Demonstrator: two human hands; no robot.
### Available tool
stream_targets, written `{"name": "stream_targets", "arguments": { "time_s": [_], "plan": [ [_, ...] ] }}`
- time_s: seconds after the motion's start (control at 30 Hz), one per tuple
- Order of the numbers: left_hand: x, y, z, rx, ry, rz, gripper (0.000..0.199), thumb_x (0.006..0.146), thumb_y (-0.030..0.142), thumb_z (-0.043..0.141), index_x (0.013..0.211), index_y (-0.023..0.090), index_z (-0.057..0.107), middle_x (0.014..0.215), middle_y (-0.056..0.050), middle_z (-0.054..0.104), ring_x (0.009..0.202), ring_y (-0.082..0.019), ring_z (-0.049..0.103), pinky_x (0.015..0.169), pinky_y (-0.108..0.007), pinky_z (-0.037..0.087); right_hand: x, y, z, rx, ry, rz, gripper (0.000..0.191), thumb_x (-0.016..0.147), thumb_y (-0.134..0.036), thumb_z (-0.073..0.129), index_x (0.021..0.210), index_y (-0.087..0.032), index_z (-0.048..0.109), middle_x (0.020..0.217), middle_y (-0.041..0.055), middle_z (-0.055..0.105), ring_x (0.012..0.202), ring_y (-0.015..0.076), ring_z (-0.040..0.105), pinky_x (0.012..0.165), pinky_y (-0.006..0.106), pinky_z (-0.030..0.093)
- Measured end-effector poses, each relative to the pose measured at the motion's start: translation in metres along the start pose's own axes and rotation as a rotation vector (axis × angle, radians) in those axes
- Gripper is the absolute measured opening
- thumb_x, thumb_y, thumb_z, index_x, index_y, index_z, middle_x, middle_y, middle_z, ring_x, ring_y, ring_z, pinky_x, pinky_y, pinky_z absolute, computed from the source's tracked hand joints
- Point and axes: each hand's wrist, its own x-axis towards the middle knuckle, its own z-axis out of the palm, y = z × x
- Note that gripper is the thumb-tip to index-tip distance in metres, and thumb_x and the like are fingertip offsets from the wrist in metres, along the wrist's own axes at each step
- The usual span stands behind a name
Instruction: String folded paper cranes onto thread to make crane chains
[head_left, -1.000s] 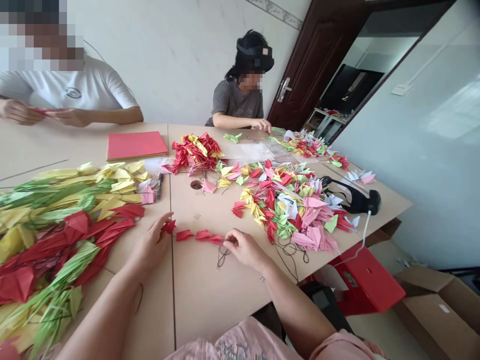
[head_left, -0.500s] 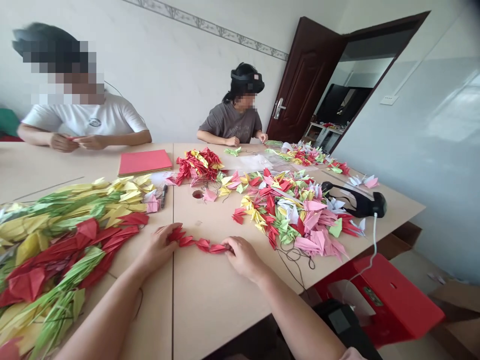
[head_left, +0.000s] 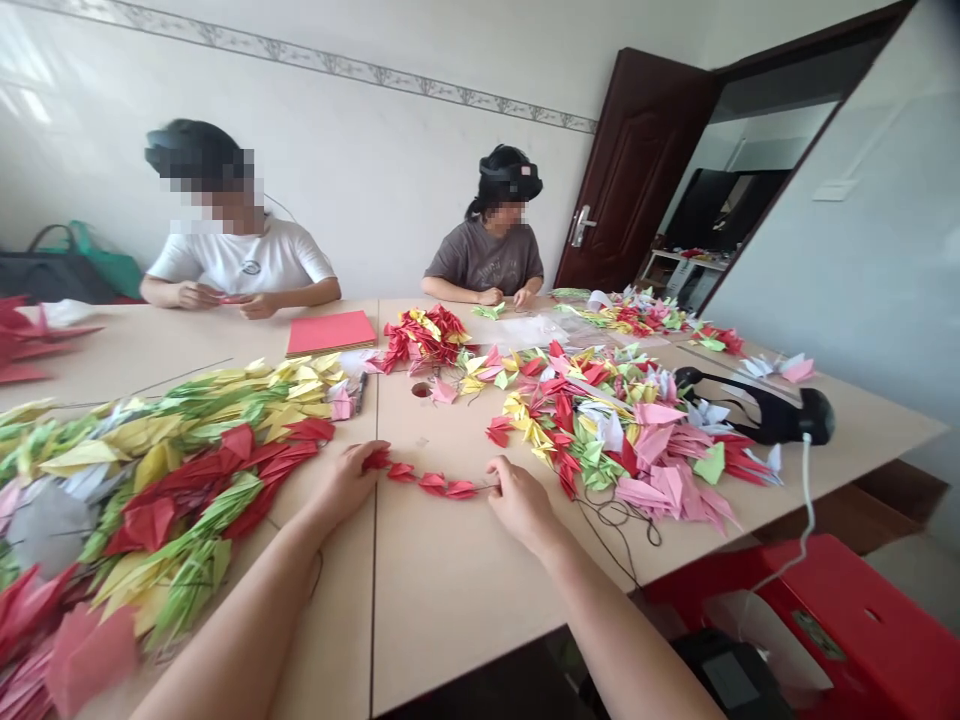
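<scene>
String of red paper cranes (head_left: 426, 479) lies flat on the table (head_left: 450, 590), right in front of me, stretched between my two hands. Starting at the far left: long strands of threaded cranes (head_left: 172, 470) in green, yellow and red are heaped across the tabletop, and their near end sits just beside my left wrist. My left hand (head_left: 346, 482) is pressed down with the fingers curled over the left end of the red string, pinching the first crane against the table. Moving along, four or so small red cranes run in a shallow sag towards my right. My right hand (head_left: 520, 497) is closed at the other end, thumb and fingertips nipped on the thread where the last crane stops. Just past that hand, loose black thread (head_left: 615, 520) coils on the table near the edge. Beyond it spreads a big loose pile of cranes (head_left: 615, 430), pink, red, yellow, green and white, well clear of my string. Further right a black headset (head_left: 772, 415) rests on the table with a white cable (head_left: 805, 500) dropping off the edge towards a red stool (head_left: 840, 620). Across the table, one person in a white shirt (head_left: 240, 262) has both hands together on something red, a stack of red paper (head_left: 330, 331) close by, and another person in a grey shirt (head_left: 489, 258) sits near the brown door (head_left: 630, 170).
</scene>
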Motion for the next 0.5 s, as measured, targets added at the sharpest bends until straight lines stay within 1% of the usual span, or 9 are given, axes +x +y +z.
{"name": "stream_targets", "arguments": {
  "time_s": [0.1, 0.17, 0.2, 0.27, 0.3, 0.33, 0.4, 0.47, 0.5],
  "plan": [
    [-0.002, 0.001, 0.004, 0.001, 0.004, 0.024, 0.033, 0.092, 0.033, 0.059, 0.121, 0.017, 0.057, 0.122, -0.01, 0.06, 0.103, -0.023, 0.062, 0.086, -0.045, 0.054, -0.001, 0.006, 0.001, -0.045, 0.023, 0.019, 0.03, 0.076, -0.004, 0.052, 0.102, -0.02, 0.057, 0.083, 0.0041, 0.07, 0.078, 0.02, 0.067, 0.06, 0.024, 0.04],
    [-0.004, 0.004, 0.007, 0.006, 0.01, 0.055, 0.033, 0.092, 0.033, 0.058, 0.121, 0.017, 0.058, 0.123, -0.01, 0.06, 0.103, -0.023, 0.062, 0.087, -0.045, 0.054, -0.002, 0.01, 0.0, -0.073, 0.043, 0.006, 0.03, 0.076, -0.004, 0.051, 0.101, -0.019, 0.058, 0.081, 0.0046, 0.069, 0.077, 0.0217, 0.067, 0.06, 0.026, 0.042],
    [-0.005, 0.005, 0.009, 0.008, 0.015, 0.074, 0.032, 0.092, 0.033, 0.058, 0.121, 0.018, 0.058, 0.123, -0.01, 0.06, 0.103, -0.023, 0.062, 0.087, -0.044, 0.054, -0.002, 0.011, 0.0, -0.085, 0.057, -0.016, 0.031, 0.076, -0.002, 0.05, 0.1, -0.019, 0.059, 0.085, 0.0061, 0.069, 0.081, 0.0231, 0.067, 0.063, 0.028, 0.045],
    [-0.006, 0.009, 0.014, 0.008, 0.021, 0.116, 0.032, 0.093, 0.033, 0.058, 0.12, 0.018, 0.058, 0.123, -0.01, 0.06, 0.103, -0.023, 0.062, 0.087, -0.044, 0.054, -0.003, 0.009, -0.001, -0.103, 0.092, -0.081, 0.037, 0.076, 0.0, 0.047, 0.106, -0.017, 0.061, 0.103, 0.0119, 0.068, 0.099, 0.0271, 0.064, 0.077, 0.035, 0.049],
    [-0.006, 0.012, 0.017, 0.008, 0.024, 0.136, 0.031, 0.093, 0.033, 0.057, 0.12, 0.018, 0.058, 0.124, -0.01, 0.06, 0.103, -0.023, 0.062, 0.087, -0.044, 0.054, -0.004, 0.005, -0.001, -0.105, 0.102, -0.13, 0.04, 0.077, 0.0, 0.047, 0.111, -0.016, 0.061, 0.113, 0.0135, 0.066, 0.108, 0.0281, 0.061, 0.086, 0.038, 0.048],
    [-0.005, 0.014, 0.02, 0.008, 0.025, 0.157, 0.031, 0.093, 0.033, 0.057, 0.12, 0.018, 0.058, 0.123, -0.01, 0.06, 0.103, -0.023, 0.062, 0.087, -0.044, 0.054, -0.005, 0.001, 0.0, -0.11, 0.104, -0.209, 0.041, 0.081, -0.003, 0.047, 0.118, -0.017, 0.06, 0.122, 0.014, 0.062, 0.117, 0.0287, 0.057, 0.093, 0.041, 0.046],
    [-0.004, 0.02, 0.026, 0.01, 0.025, 0.193, 0.031, 0.093, 0.033, 0.057, 0.12, 0.018, 0.058, 0.124, -0.01, 0.06, 0.103, -0.022, 0.062, 0.087, -0.044, 0.054, -0.007, -0.009, 0.003, -0.148, 0.075, -0.461, 0.043, 0.089, -0.014, 0.051, 0.131, -0.024, 0.056, 0.137, 0.0124, 0.054, 0.129, 0.0307, 0.047, 0.102, 0.047, 0.042],
    [-0.001, 0.026, 0.031, 0.018, 0.018, 0.225, 0.03, 0.093, 0.033, 0.057, 0.12, 0.019, 0.059, 0.125, -0.01, 0.06, 0.104, -0.022, 0.062, 0.088, -0.044, 0.054, -0.007, -0.017, 0.01, -0.227, 0.013, -0.743, 0.046, 0.093, -0.028, 0.054, 0.138, -0.032, 0.05, 0.148, 0.0099, 0.045, 0.136, 0.0346, 0.039, 0.104, 0.055, 0.04],
    [0.001, 0.029, 0.033, 0.023, 0.009, 0.242, 0.03, 0.093, 0.033, 0.057, 0.12, 0.019, 0.059, 0.125, -0.01, 0.06, 0.104, -0.022, 0.062, 0.088, -0.044, 0.054, -0.005, -0.02, 0.014, -0.272, -0.027, -0.846, 0.047, 0.093, -0.033, 0.055, 0.14, -0.035, 0.048, 0.152, 0.0091, 0.041, 0.138, 0.0364, 0.036, 0.104, 0.06, 0.039]
  ]
}}
